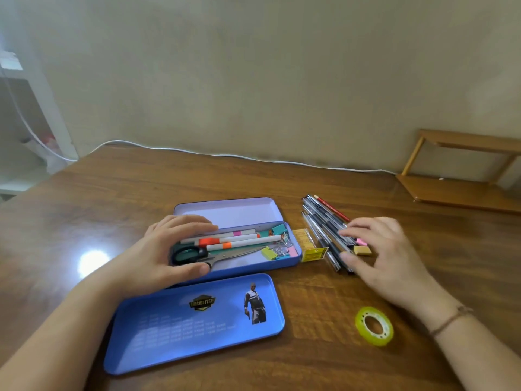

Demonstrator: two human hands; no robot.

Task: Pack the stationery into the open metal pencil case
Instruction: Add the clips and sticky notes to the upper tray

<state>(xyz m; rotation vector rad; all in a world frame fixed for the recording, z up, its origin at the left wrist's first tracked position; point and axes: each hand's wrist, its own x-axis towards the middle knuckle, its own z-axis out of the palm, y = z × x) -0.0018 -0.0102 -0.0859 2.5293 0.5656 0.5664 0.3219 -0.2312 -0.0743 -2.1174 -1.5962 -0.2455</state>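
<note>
From the head camera I see my left hand (166, 249) clasping the left end of the open case (236, 244) on the table (84, 210), fingers on the far wall, thumb on the near one, hiding the scissors' (214, 253) handles in part. Inside lie three markers (239, 239) and several clips (277, 244); I can't count them. My right hand (386, 249) rests spread on the pens (324, 224) right of the case, gripping nothing; their number is unclear. One eraser (362, 250), one tape roll (374, 325), one loose lid (194, 320).
</note>
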